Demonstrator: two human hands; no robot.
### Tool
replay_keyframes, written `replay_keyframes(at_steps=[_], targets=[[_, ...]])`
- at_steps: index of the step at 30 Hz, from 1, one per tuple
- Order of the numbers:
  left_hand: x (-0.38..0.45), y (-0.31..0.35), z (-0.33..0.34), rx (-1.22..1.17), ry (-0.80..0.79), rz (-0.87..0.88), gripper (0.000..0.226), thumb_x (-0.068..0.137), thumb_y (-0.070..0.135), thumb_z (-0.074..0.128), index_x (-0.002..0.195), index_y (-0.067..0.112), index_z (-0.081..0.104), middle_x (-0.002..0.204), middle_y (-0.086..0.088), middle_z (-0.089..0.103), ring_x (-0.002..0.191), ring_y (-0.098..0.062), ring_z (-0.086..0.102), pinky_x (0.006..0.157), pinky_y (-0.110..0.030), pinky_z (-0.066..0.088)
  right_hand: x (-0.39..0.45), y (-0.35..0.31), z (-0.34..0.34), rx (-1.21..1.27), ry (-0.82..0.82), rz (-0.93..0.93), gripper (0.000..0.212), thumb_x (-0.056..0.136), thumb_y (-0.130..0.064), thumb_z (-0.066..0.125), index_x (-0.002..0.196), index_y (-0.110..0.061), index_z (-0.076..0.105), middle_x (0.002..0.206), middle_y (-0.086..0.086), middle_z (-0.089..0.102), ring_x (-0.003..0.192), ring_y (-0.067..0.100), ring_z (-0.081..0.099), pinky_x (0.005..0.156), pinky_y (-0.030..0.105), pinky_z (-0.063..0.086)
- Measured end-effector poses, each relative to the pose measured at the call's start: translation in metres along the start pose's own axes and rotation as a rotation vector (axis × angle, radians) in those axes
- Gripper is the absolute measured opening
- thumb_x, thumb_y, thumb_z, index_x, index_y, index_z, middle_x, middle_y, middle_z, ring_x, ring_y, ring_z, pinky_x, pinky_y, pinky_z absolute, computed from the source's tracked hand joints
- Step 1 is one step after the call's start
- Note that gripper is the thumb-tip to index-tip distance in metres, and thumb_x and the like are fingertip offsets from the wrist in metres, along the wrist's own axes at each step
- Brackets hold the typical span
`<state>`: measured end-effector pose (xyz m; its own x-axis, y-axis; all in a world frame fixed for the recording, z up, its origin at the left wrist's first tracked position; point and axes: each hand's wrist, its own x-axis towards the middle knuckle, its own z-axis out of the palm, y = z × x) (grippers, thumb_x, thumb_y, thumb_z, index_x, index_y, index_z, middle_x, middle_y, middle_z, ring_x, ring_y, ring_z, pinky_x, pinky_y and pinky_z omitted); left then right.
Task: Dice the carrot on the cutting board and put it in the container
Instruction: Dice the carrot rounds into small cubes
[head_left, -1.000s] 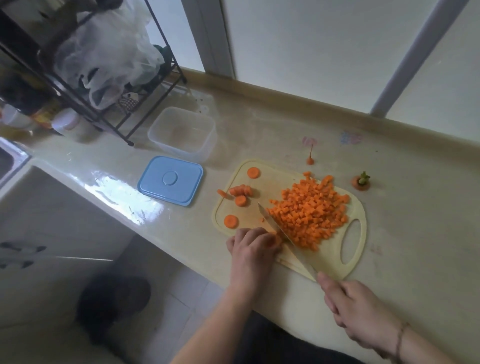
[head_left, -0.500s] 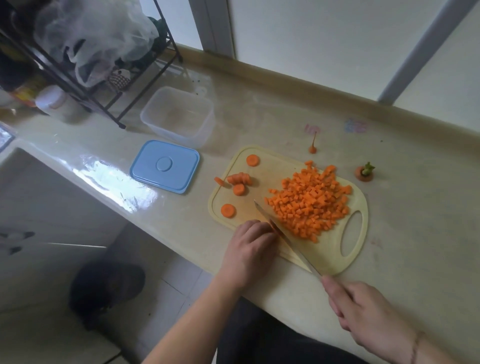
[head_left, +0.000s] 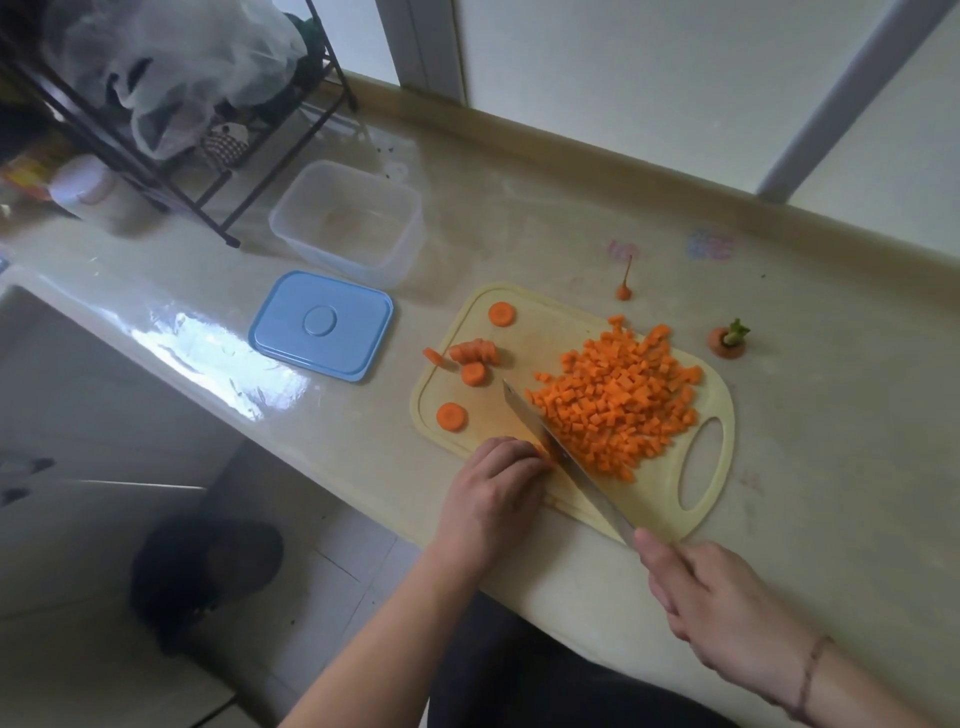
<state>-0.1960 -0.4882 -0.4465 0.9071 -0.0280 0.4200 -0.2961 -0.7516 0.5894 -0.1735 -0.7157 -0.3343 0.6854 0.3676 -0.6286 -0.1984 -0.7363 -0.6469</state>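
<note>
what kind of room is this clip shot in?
Most likely a home kitchen: a glossy countertop carrying a cutting board heaped with diced carrot, a dish rack at the far left, and a lidless plastic container beside its blue lid.

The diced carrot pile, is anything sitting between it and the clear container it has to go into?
Partly. Between the diced carrot pile and the open clear container lie uncut carrot slices on the cutting board. The blue lid lies on the counter beside the container, not on it.
</note>
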Motion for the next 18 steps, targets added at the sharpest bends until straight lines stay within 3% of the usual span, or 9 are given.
replay_keyframes(at_steps=[4, 7, 12, 15, 18], targets=[[-0.003, 0.0, 0.001, -0.003, 0.033, 0.014, 0.014, 0.097, 0.012, 0.066, 0.099, 0.001, 0.075, 0.105, -0.011, 0.069, 0.096, -0.028, 0.064, 0.083, -0.037, 0.055, -0.006, 0.003, 0.001, -0.002, -0.018, 0.014, 0.061, 0.075, -0.072, 0.03, 0.055, -0.014, 0.037, 0.044, -0.003, 0.034, 0.039, 0.007, 0.03, 0.044, 0.018, 0.026], [-0.005, -0.002, 0.002, -0.015, 0.031, -0.003, 0.02, 0.1, 0.015, 0.061, 0.097, 0.001, 0.075, 0.105, -0.01, 0.071, 0.096, -0.026, 0.064, 0.083, -0.035, 0.055, -0.006, 0.008, 0.005, -0.037, 0.001, 0.021, 0.072, 0.076, -0.078, 0.027, 0.058, -0.009, 0.037, 0.047, -0.002, 0.036, 0.044, 0.009, 0.032, 0.051, 0.026, 0.032], [-0.005, 0.0, 0.0, -0.013, 0.065, -0.021, 0.025, 0.101, 0.02, 0.059, 0.095, 0.003, 0.077, 0.103, -0.007, 0.072, 0.096, -0.023, 0.066, 0.085, -0.029, 0.055, 0.012, 0.002, 0.014, -0.078, 0.028, -0.012, 0.074, 0.076, -0.085, 0.018, 0.054, -0.017, 0.037, 0.045, -0.001, 0.038, 0.043, 0.008, 0.036, 0.055, 0.032, 0.039], [-0.003, 0.001, -0.002, -0.026, 0.06, -0.035, 0.028, 0.103, 0.021, 0.057, 0.096, 0.002, 0.076, 0.102, -0.008, 0.071, 0.094, -0.023, 0.066, 0.082, -0.03, 0.055, 0.02, -0.009, 0.014, -0.06, 0.004, -0.014, 0.07, 0.079, -0.08, 0.023, 0.053, -0.016, 0.036, 0.043, -0.003, 0.034, 0.039, 0.008, 0.032, 0.053, 0.03, 0.036], [-0.007, 0.002, -0.004, -0.026, 0.064, -0.042, 0.017, 0.098, 0.014, 0.064, 0.096, 0.001, 0.075, 0.102, -0.01, 0.069, 0.097, -0.023, 0.064, 0.085, -0.028, 0.053, 0.012, -0.015, 0.008, -0.014, -0.01, -0.02, 0.062, 0.079, -0.072, 0.026, 0.052, -0.017, 0.033, 0.042, -0.004, 0.029, 0.037, 0.009, 0.028, 0.047, 0.022, 0.028]])
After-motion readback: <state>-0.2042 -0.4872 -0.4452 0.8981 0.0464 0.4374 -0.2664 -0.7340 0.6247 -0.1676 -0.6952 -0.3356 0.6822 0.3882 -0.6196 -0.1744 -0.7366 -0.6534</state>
